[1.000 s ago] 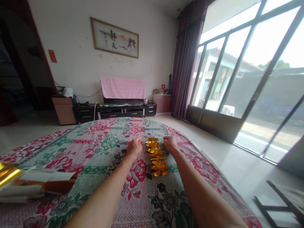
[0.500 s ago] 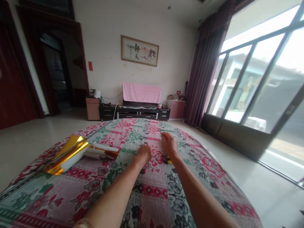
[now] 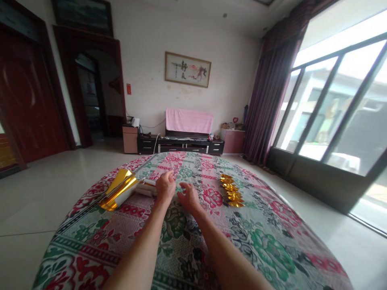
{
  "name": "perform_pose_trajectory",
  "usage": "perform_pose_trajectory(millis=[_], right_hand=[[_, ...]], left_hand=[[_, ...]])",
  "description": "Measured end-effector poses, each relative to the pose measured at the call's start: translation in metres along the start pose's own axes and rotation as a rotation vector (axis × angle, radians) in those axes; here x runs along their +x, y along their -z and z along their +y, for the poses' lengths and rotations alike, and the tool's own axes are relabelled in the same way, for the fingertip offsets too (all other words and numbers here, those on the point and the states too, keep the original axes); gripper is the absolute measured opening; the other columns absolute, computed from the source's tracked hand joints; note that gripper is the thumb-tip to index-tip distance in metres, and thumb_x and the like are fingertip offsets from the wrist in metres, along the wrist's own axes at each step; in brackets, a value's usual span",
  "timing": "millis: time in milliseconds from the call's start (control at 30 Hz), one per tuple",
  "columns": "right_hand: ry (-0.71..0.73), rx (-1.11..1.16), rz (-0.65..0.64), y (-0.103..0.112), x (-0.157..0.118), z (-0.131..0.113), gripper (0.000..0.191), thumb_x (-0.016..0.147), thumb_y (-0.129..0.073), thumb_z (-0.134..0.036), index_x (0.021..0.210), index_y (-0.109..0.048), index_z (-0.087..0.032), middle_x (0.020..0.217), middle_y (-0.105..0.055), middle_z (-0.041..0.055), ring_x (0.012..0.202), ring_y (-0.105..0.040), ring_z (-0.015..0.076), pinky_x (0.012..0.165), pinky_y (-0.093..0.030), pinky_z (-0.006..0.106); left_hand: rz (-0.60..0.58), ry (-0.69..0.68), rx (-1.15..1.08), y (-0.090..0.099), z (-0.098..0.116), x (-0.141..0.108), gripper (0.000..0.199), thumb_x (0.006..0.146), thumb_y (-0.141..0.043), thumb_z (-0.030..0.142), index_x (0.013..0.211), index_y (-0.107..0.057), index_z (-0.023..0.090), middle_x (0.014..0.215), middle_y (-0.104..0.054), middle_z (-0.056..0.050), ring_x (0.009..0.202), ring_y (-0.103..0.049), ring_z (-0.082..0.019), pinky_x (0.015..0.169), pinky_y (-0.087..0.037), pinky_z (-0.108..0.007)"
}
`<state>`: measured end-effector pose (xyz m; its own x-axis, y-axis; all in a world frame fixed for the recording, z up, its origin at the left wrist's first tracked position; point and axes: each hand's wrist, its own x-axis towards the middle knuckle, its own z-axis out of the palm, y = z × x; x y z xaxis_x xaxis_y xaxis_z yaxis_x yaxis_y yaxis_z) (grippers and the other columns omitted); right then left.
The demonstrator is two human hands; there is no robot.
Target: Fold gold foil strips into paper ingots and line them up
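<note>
My left hand (image 3: pixel 165 187) is over the table beside the white-backed papers (image 3: pixel 146 188), its fingers curled in; what they hold, if anything, is hidden. Just to its right, my right hand (image 3: pixel 189 197) has bent fingers held apart, with nothing visible between them. Left of the papers lies a curled sheet of gold foil paper (image 3: pixel 119 189), shiny on one face and white on the other. A row of several folded gold foil paper pieces (image 3: pixel 231 190) with pointed ends rests on the cloth to the right of my hands.
A flowered red, green and grey cloth (image 3: pixel 266 253) covers the round table. Beyond it stands a low black cabinet (image 3: pixel 193 146) bearing a pink-draped object (image 3: pixel 189 121). Large windows (image 3: pixel 329 104) and a purple curtain (image 3: pixel 263 88) are on the right, doorways on the left.
Both hands have moved left, toward the papers. My right hand has opened from a closed shape. The folded gold row, mostly hidden behind my right arm before, now shows. The view has turned left.
</note>
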<state>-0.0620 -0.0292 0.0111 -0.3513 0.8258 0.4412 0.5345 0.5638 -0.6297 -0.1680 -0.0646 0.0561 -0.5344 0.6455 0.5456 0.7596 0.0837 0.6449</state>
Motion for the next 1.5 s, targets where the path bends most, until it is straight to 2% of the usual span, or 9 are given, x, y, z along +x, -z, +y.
perform_pose_trajectory(millis=[200, 467, 633, 800, 967, 1067, 1133, 1300, 1500], right_hand=[[0.036, -0.046, -0.026, -0.023, 0.015, -0.016, 0.029, 0.074, -0.055, -0.024, 0.101, -0.062, -0.018, 0.095, -0.062, 0.0067, 0.083, -0.058, 0.0163, 0.073, -0.042, 0.023], [0.09, -0.112, -0.071, -0.032, 0.022, -0.022, 0.021, 0.078, -0.048, -0.023, 0.076, -0.069, -0.018, 0.077, -0.063, 0.0053, 0.063, -0.055, 0.0131, 0.057, -0.037, 0.021], [0.149, -0.023, -0.073, -0.016, 0.019, -0.006, 0.032, 0.071, -0.045, -0.009, 0.085, -0.071, -0.023, 0.075, -0.066, 0.0015, 0.07, -0.058, 0.013, 0.064, -0.039, 0.019], [-0.039, 0.052, -0.046, 0.021, 0.01, 0.025, 0.029, 0.069, -0.048, -0.018, 0.086, -0.071, -0.022, 0.064, -0.066, -0.0018, 0.062, -0.058, 0.0134, 0.057, -0.04, 0.019], [-0.166, 0.048, 0.054, 0.054, -0.008, 0.041, 0.03, 0.068, -0.048, -0.024, 0.088, -0.071, -0.024, 0.07, -0.068, -0.0028, 0.065, -0.059, 0.0149, 0.06, -0.042, 0.021], [-0.192, 0.017, 0.103, 0.064, -0.018, 0.046, 0.033, 0.067, -0.048, -0.023, 0.091, -0.071, -0.026, 0.079, -0.07, -0.0018, 0.071, -0.061, 0.0153, 0.067, -0.044, 0.022], [-0.206, 0.018, 0.13, 0.065, -0.022, 0.049, 0.036, 0.067, -0.048, -0.023, 0.096, -0.07, -0.025, 0.081, -0.07, -0.0009, 0.071, -0.061, 0.0154, 0.069, -0.045, 0.022], [-0.2, 0.116, 0.152, 0.06, -0.024, 0.051, 0.035, 0.07, -0.047, -0.028, 0.096, -0.069, -0.022, 0.071, -0.069, -0.0006, 0.065, -0.061, 0.0154, 0.064, -0.047, 0.023], [-0.115, 0.295, 0.134, 0.058, -0.025, 0.049, 0.031, 0.069, -0.046, -0.026, 0.091, -0.066, -0.017, 0.069, -0.068, 0.0009, 0.063, -0.06, 0.0145, 0.059, -0.047, 0.022]], left_hand=[[-0.02, -0.009, -0.043, -0.002, -0.011, 0.001, 0.035, 0.077, -0.04, 0.011, 0.102, -0.065, 0.014, 0.102, -0.068, -0.008, 0.099, -0.061, -0.019, 0.09, -0.044, -0.027], [-0.013, 0.016, -0.026, -0.002, -0.019, -0.001, 0.034, 0.078, -0.04, 0.012, 0.101, -0.066, 0.014, 0.103, -0.067, -0.009, 0.099, -0.06, -0.02, 0.09, -0.044, -0.028], [0.054, 0.065, -0.047, -0.003, -0.028, 0.001, 0.035, 0.079, -0.038, 0.014, 0.103, -0.064, 0.014, 0.101, -0.068, -0.009, 0.097, -0.061, -0.02, 0.089, -0.044, -0.028], [0.089, 0.048, -0.105, -0.008, -0.021, -0.006, 0.035, 0.079, -0.037, 0.015, 0.103, -0.063, 0.015, 0.099, -0.069, -0.008, 0.095, -0.062, -0.018, 0.089, -0.044, -0.026], [-0.066, 0.018, -0.148, -0.018, -0.005, -0.016, 0.031, 0.079, -0.042, 0.021, 0.1, -0.065, 0.017, 0.098, -0.069, -0.007, 0.09, -0.064, -0.018, 0.084, -0.047, -0.026], [-0.27, 0.113, -0.293, -0.022, 0.001, -0.019, 0.033, 0.078, -0.045, 0.024, 0.105, -0.062, 0.016, 0.099, -0.069, -0.007, 0.062, -0.065, -0.013, 0.062, -0.051, -0.022], [-0.41, 0.211, -0.437, -0.024, 0.005, -0.021, 0.039, 0.077, -0.047, 0.023, 0.113, -0.057, 0.014, 0.105, -0.066, -0.009, 0.048, -0.06, -0.008, 0.045, -0.045, -0.018], [-0.655, 0.39, -0.656, -0.026, 0.012, -0.028, 0.052, 0.073, -0.049, 0.015, 0.125, -0.044, 0.013, 0.112, -0.062, -0.012, 0.055, -0.064, -0.008, 0.037, -0.039, -0.012], [-0.696, 0.392, -0.671, -0.029, 0.014, -0.035, 0.048, 0.073, -0.046, 0.014, 0.12, -0.05, 0.018, 0.095, -0.069, -0.006, 0.063, -0.067, -0.013, 0.039, -0.041, -0.014]])
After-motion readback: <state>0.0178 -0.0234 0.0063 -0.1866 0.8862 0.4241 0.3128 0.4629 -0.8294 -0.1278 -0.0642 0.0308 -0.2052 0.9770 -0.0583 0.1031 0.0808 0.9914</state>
